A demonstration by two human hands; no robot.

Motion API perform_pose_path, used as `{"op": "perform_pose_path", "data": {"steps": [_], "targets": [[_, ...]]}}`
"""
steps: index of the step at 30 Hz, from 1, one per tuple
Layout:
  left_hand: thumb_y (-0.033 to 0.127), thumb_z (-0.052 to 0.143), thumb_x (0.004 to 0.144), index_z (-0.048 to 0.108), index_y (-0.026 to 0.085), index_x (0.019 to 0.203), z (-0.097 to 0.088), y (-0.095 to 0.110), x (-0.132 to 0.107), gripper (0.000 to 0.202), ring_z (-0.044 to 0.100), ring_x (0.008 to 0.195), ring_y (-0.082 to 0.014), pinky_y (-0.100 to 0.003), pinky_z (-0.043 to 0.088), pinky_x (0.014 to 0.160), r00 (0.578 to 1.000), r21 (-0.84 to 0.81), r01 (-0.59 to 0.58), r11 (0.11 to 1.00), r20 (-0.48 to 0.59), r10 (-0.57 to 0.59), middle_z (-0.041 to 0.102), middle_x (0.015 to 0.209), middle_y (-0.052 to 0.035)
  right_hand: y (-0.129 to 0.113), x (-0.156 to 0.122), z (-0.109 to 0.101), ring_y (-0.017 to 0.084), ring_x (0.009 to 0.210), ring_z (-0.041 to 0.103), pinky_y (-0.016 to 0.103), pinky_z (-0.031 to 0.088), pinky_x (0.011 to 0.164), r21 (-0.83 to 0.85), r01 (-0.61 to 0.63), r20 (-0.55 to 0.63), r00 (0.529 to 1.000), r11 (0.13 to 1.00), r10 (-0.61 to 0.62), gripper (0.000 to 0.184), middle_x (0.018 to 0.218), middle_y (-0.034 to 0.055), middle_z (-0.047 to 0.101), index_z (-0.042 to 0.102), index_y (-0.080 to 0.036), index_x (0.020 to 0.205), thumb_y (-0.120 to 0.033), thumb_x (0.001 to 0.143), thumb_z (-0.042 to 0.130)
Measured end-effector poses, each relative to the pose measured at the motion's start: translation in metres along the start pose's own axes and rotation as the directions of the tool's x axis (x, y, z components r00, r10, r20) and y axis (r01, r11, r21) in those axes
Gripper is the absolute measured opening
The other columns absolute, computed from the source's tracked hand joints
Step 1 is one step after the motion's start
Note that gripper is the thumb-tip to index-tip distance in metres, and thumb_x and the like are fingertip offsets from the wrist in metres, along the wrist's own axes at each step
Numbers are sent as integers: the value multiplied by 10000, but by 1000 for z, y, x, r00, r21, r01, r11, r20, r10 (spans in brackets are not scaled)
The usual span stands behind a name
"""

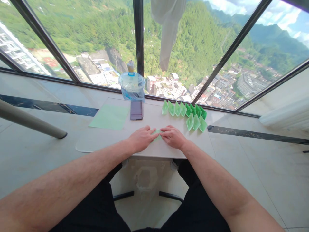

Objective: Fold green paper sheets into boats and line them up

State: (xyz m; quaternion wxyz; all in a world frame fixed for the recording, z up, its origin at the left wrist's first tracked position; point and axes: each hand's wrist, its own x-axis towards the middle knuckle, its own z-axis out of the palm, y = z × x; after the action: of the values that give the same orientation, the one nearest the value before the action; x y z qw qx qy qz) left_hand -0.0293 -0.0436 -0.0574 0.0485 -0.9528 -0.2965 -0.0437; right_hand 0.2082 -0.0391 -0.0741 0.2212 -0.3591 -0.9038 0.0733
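Observation:
Near the front edge of the low table, a small piece of folded light green paper (157, 133) lies between my two hands. My left hand (143, 139) presses its fingers on the paper's left side. From the right, my right hand (173, 136) has its thumb and fingers on the opposite side. Both hands are closed, with the fingertips almost meeting, and they cover much of the paper, so its exact shape is hidden. Further back on the right stand folded paper boats, a darker green row (195, 110) and paler ones (196, 122).
Light green paper sheets (110, 116) lie at the table's left. Beside them is a phone (136, 110), with a large clear plastic bottle (131, 84) behind it. The white table (101, 141) stands by tall windows. A grey pole (31, 119) slants in at left.

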Motion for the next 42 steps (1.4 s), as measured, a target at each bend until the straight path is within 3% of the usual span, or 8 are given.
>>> {"op": "perform_pose_path", "data": {"steps": [12,16,21,31,34,38,42], "targets": [[241,422,994,635,200,1254,1,1,1,339,564,932,-231,-370,418,877,1000,8,14,1000,-18,-14,630,1278,-124,-5,3,-6,189,963,634,349,505,964,-12,-3,33,999,1000,3,227,1139,73,737,788,-233,968,-189,931,569],[217,437,981,648,172,1208,2,2,2,313,561,927,-232,-371,416,875,1000,-14,22,1000,-11,-23,637,1261,-132,-11,4,-7,204,1001,612,357,485,992,-83,-8,58,998,996,13,267,1162,93,717,752,-198,1094,-160,917,557],[213,422,984,632,192,1237,1,1,2,330,561,959,-240,-376,410,860,999,-15,42,999,15,-42,614,1325,-119,-17,2,-12,209,1026,588,358,465,1005,-176,-24,129,991,984,47,283,1174,101,697,737,-183,1112,-183,955,501],[184,432,967,656,203,1176,-2,2,2,307,568,957,-242,-371,417,844,998,-35,51,998,41,-50,611,1328,-118,-8,-22,-30,216,1032,562,346,458,993,-244,-112,143,978,963,150,289,1186,67,692,743,-201,1096,-203,962,486],[157,456,943,652,209,1189,-6,3,2,319,567,969,-252,-371,428,822,996,-42,72,997,58,-69,605,1335,-119,-11,-18,-33,211,1011,568,334,459,971,-268,-154,167,965,951,203,284,1160,62,696,752,-209,1049,-201,955,485],[127,485,910,651,205,1185,-12,8,3,330,570,986,-264,-378,436,819,990,-36,102,994,100,-98,610,1321,-126,-33,2,-26,233,1007,568,353,454,934,-369,-251,173,928,895,331,297,1120,95,690,750,-185,999,-239,955,461],[148,494,917,634,184,1216,-13,10,2,332,564,1001,-263,-381,438,844,990,-47,107,993,97,-102,622,1295,-128,-51,14,-20,265,1105,542,395,442,921,-393,-238,199,921,888,335,416,1309,98,617,607,-235,1332,-376,970,459]]}}
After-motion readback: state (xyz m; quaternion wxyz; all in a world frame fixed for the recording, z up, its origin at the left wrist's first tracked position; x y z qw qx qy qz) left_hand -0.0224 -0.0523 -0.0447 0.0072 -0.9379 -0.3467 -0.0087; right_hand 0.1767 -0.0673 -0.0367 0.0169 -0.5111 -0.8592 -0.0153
